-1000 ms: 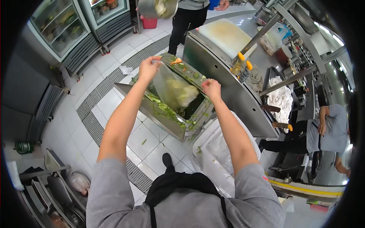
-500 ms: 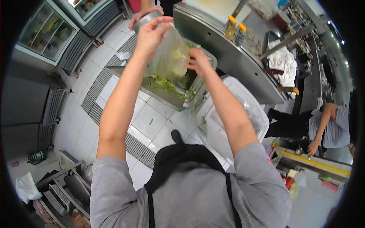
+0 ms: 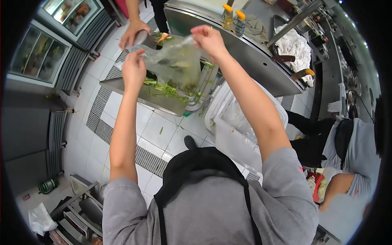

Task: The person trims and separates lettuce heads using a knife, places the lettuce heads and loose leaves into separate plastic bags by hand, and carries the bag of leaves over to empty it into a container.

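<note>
A clear plastic bag [image 3: 171, 61] with pale contents is stretched between my hands. My left hand [image 3: 133, 69] pinches its left edge, close to a co-worker's hand [image 3: 134, 33] that holds a metal container [image 3: 143, 39] at the bag's mouth. At the upper right, my right hand [image 3: 208, 39] grips the bag's other corner with closed fingers. Below the bag is a metal bin [image 3: 157, 105] with green leaf scraps [image 3: 165, 89] along its edge. An orange scrap [image 3: 163, 37] shows behind the bag.
A white lidded tub [image 3: 228, 134] stands right of the bin. Two orange-capped bottles [image 3: 233, 20], a white cloth [image 3: 295, 49] and knives are on the steel counter. Another person [image 3: 351, 143] stands at the far right. Glass-door fridges [image 3: 38, 55] are at the upper left.
My hands have spread the bag wider; the right hand has risen from the bag's side to its upper corner, and the left has dropped. The co-worker's container has come down to the bag.
</note>
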The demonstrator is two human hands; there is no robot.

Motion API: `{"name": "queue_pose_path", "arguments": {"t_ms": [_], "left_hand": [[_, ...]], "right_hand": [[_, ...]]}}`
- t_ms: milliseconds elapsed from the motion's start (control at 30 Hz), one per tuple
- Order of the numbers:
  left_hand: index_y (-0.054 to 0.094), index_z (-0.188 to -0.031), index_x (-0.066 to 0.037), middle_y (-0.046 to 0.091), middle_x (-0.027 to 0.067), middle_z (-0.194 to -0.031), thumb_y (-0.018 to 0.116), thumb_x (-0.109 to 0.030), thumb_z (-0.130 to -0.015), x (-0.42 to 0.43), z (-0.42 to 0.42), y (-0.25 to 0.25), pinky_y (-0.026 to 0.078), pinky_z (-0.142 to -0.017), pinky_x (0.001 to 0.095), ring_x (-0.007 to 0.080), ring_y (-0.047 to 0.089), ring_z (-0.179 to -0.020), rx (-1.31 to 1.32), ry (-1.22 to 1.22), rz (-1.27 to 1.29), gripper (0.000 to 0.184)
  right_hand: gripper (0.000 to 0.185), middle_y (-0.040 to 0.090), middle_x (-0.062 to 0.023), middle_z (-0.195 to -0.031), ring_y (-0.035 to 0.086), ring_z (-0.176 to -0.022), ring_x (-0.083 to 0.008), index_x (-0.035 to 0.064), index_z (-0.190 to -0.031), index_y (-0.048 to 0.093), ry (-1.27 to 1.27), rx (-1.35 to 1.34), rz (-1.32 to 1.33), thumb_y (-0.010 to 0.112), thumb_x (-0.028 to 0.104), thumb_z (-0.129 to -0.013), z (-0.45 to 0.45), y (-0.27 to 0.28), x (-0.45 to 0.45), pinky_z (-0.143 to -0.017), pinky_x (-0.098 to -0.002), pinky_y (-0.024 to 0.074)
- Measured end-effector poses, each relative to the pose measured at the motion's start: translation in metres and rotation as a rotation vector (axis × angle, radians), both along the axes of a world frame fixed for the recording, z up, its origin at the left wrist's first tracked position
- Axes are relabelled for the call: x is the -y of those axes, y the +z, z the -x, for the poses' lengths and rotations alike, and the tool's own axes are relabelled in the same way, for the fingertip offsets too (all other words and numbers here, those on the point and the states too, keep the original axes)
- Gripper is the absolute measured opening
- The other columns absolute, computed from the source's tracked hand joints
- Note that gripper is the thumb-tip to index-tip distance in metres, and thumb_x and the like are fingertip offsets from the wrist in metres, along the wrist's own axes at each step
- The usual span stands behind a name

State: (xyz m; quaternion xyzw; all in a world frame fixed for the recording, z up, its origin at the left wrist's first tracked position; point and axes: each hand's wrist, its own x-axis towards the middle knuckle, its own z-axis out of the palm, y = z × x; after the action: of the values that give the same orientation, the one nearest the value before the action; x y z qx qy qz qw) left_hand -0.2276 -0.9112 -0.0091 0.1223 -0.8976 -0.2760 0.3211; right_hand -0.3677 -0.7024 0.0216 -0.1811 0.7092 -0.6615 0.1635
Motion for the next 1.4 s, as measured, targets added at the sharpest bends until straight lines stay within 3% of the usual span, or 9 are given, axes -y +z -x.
{"name": "queue_pose_path", "arguments": {"t_ms": [100,233,333,400,500,800,1000,1200,1400], "left_hand": [[0.057,-0.107,-0.008,0.057,0.0164,-0.099,0.060,-0.006,-0.073,-0.008,-0.006,-0.011,0.045,-0.074,0.0397,0.0335,0.057,-0.086,0.056,-0.095,0.101,0.034],[0.053,-0.115,-0.007,0.055,0.0167,-0.100,0.066,-0.014,-0.071,-0.034,-0.009,0.025,0.045,-0.078,0.0408,0.0356,0.056,-0.088,-0.016,-0.040,-0.158,0.046],[0.049,-0.118,-0.003,0.053,0.0190,-0.104,0.071,-0.022,-0.068,-0.032,0.007,0.003,0.044,-0.081,0.0410,0.0367,0.053,-0.094,0.082,-0.103,0.070,0.058],[0.045,-0.122,-0.001,0.051,0.0210,-0.109,0.076,-0.033,-0.063,-0.037,0.020,0.013,0.043,-0.084,0.0404,0.0366,0.051,-0.101,0.098,-0.084,0.065,0.074],[0.039,-0.129,-0.004,0.048,0.0229,-0.112,0.078,-0.042,-0.060,-0.046,0.013,0.011,0.042,-0.087,0.0403,0.0374,0.050,-0.103,0.214,-0.083,0.031,0.089],[0.056,-0.111,-0.007,0.052,0.0201,-0.104,0.076,-0.038,-0.062,-0.042,0.047,-0.025,0.045,-0.081,0.0405,0.0343,0.054,-0.097,0.235,-0.079,0.354,0.061],[0.060,-0.086,-0.006,0.057,-0.0004,-0.073,0.057,-0.021,-0.080,-0.110,0.081,0.033,0.041,-0.061,0.0237,0.0111,0.054,-0.068,0.205,-0.570,-1.205,0.016],[0.052,-0.108,-0.007,0.059,0.0064,-0.098,0.066,-0.019,-0.077,-0.211,0.069,0.087,0.046,-0.073,0.0263,0.0142,0.057,-0.088,0.294,-0.878,-0.295,0.036],[0.034,-0.135,-0.024,0.025,0.0180,-0.141,0.073,-0.027,-0.065,-0.277,0.034,-0.033,0.032,-0.101,0.0466,0.0401,0.029,-0.127,0.534,-1.402,0.107,0.080]], "right_hand": [[0.017,0.060,-0.0018,-0.081,0.054,-0.068,-0.0076,0.0044,-0.100,0.059,0.174,0.018,-0.234,0.057,0.008,-0.083,-0.012,0.008,-0.003,-0.062,-0.0219,0.0465],[0.017,0.061,-0.0008,-0.083,0.056,-0.068,-0.0080,0.0040,-0.100,0.060,0.005,-0.382,0.252,0.057,0.009,-0.083,-0.013,0.041,0.006,-0.063,-0.0214,0.0472],[0.017,0.062,-0.0023,-0.081,0.058,-0.071,-0.0073,0.0042,-0.099,0.061,0.094,-0.661,-0.431,0.058,0.009,-0.083,-0.007,0.013,0.007,-0.063,-0.0220,0.0476],[0.015,0.063,-0.0053,-0.076,0.061,-0.077,-0.0076,0.0042,-0.095,0.063,0.050,-0.438,0.057,0.058,0.009,-0.082,-0.011,0.027,0.015,-0.067,-0.0237,0.0484],[0.018,0.065,-0.0045,-0.081,0.060,-0.077,-0.0083,0.0041,-0.099,0.062,0.098,-0.633,-0.246,0.058,0.008,-0.082,-0.021,0.018,0.005,-0.068,-0.0242,0.0486],[0.029,0.064,-0.0009,-0.083,0.058,-0.076,-0.0091,0.0063,-0.107,0.060,0.213,-0.478,-0.215,0.064,0.012,-0.079,-0.011,0.025,-0.014,-0.072,-0.0250,0.0470],[0.070,0.060,-0.0110,-0.102,0.057,-0.096,-0.0250,0.0135,-0.125,0.044,-0.012,-0.798,-0.246,0.077,0.023,-0.064,-0.031,-0.018,-0.060,-0.085,-0.0341,0.0444],[0.040,0.058,-0.0165,-0.105,0.056,-0.096,-0.0340,0.0061,-0.106,0.054,-0.448,-0.725,-0.386,0.065,0.007,-0.068,-0.058,-0.004,-0.188,-0.082,-0.0372,0.0473],[0.054,0.052,-0.0202,-0.115,0.052,-0.102,-0.0379,0.0112,-0.124,0.045,-0.409,-0.370,-1.186,0.063,0.014,-0.073,-0.152,-0.081,-0.337,-0.087,-0.0397,0.0446]]}}
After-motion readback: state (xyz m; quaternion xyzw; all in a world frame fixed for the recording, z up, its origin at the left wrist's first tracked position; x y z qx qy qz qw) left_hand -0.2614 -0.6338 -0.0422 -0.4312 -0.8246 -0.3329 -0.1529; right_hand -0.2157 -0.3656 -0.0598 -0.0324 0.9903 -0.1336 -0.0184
